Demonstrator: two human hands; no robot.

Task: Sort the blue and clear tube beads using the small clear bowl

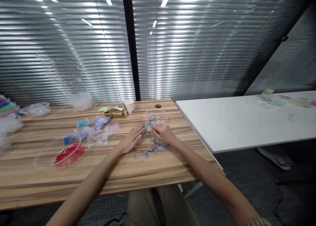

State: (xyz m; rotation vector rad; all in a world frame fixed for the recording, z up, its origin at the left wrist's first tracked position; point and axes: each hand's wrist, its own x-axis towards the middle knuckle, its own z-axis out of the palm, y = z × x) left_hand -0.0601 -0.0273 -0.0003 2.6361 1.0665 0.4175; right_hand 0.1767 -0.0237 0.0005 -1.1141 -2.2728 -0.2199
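Observation:
On the wooden table lies a loose spread of small clear and blue tube-like pieces (153, 147). My left hand (130, 139) rests flat at the left side of the spread, fingers stretched out, the tips touching some blue pieces. Opposite it, my right hand (164, 134) is closed with its fingers bent down near the pieces; whatever is under the fingertips is hidden. Just beyond my right hand stands a round clear plastic bowl (156, 113) with some blue and clear pieces in it.
Left on the table are a clear container with red pieces (68, 155), several small bags with purple and blue contents (100, 123), and stacked plastic tubs (8, 107). A gold box (116, 111) and paper cup (129, 106) stand behind. A white table (242, 120) adjoins right.

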